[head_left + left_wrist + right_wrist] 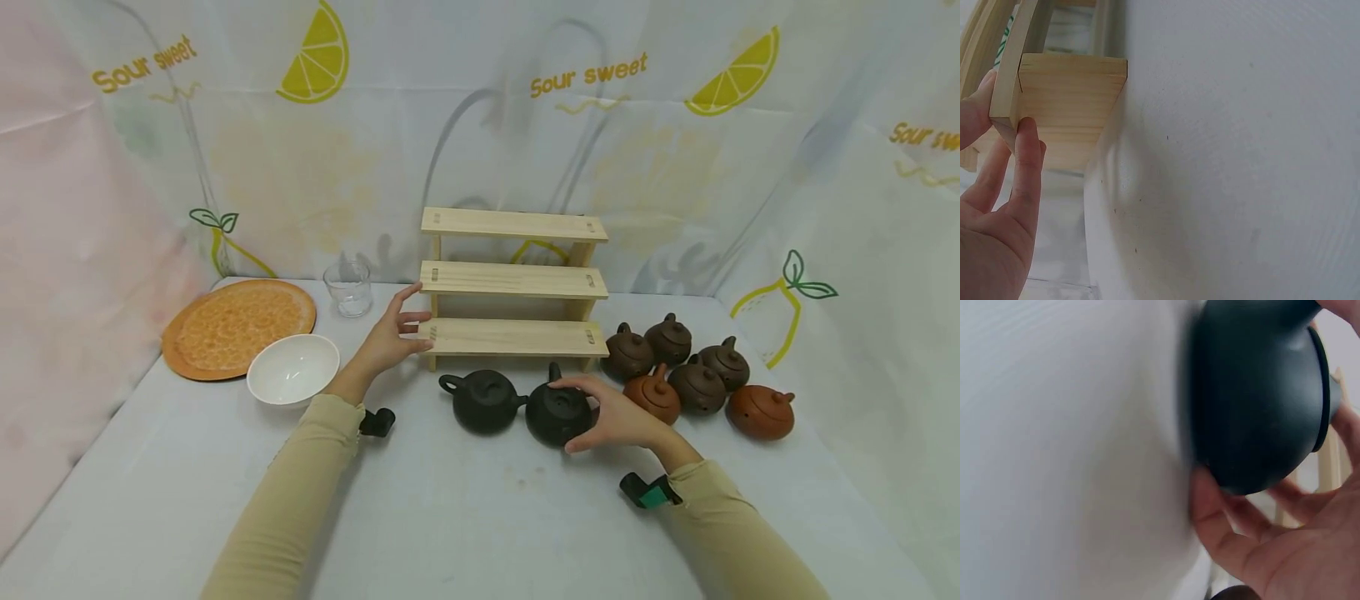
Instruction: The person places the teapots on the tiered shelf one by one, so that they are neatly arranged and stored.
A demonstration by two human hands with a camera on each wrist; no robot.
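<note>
The round black teapot (553, 412), just below and right of the frame's centre, looks hard, smooth and moderately heavy, likely to chip; its belly seems the safest hold. The right hand (618, 414) grips it there. The left hand (386, 340) pinches the pale, grained wooden stand (513, 337) at its end, above the white-covered worktop (480, 517).

The head view looks forward and down from above the table (465, 525), far enough back to take in its far edge and both side edges. The left wrist view, close and turned sideways (the table's surface stands upright there), faces the left end of the wooden shelf (1072, 94) near the far edge. The right wrist view, closer still, faces the black teapot (1260, 406). Head and left wrist share the wooden shelf; head and right wrist, the black teapot.
</note>
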